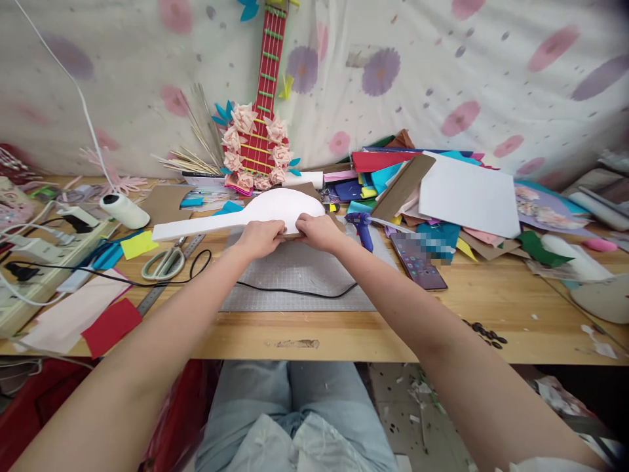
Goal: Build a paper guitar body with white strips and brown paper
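A white guitar-shaped foam cutout (265,208) lies over the far edge of a grey cutting mat (299,278), its long neck pointing left. My left hand (259,237) and my right hand (319,231) sit side by side at its near edge, fingers curled and pinching the rounded body together with a brown cardboard piece (307,191) beneath it. A finished red paper guitar (260,124) with pink paper flowers leans upright against the wall behind.
Scissors (164,262), a metal ruler (170,275) and a black cable (295,290) lie on the wooden table. A blue glue gun (361,226) and a phone (419,260) sit right of my hands. Coloured paper sheets (466,193) pile at the back right; a power strip (34,262) is left.
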Demonstrator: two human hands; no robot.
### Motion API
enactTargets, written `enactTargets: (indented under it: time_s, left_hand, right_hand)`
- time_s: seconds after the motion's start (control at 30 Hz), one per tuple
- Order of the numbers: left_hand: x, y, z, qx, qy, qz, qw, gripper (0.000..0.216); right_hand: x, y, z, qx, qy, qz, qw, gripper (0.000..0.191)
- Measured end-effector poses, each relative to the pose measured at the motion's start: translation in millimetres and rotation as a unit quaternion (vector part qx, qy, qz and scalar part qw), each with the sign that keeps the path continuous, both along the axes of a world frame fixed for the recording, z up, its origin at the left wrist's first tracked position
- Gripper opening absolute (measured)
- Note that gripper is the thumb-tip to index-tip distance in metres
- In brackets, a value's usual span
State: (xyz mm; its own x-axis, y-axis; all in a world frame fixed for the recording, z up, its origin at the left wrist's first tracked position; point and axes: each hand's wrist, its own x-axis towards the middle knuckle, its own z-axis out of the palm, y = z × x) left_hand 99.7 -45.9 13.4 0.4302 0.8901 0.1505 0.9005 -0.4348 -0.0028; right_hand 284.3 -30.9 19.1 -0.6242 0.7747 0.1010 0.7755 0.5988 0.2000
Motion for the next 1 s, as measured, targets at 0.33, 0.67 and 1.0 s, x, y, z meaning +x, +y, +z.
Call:
enactTargets:
  time_s: [0.33,0.67,1.0]
  left_hand:
    - [6.5,5.1,6.7,-0.041,-0.002,0.01,0.999,0.012]
    - [9.9,5.1,3.5,-0.043,-0.022,0.039,0.998,0.014]
    - [5.7,5.8,-1.3,-0.052,-0.042,0.041,0.997,0.01]
  right_hand:
    - [-10.8,-7.2,-1.5,-0.003,-0.002,-0.028,1.0,0.046]
    - [-9.7,-6.3,-2.7,0.0,-0.002,-0.015,1.0,0.045]
    - [-5.3,-2.5,-6.3,0.013,-0.016,0.01,1.0,0.039]
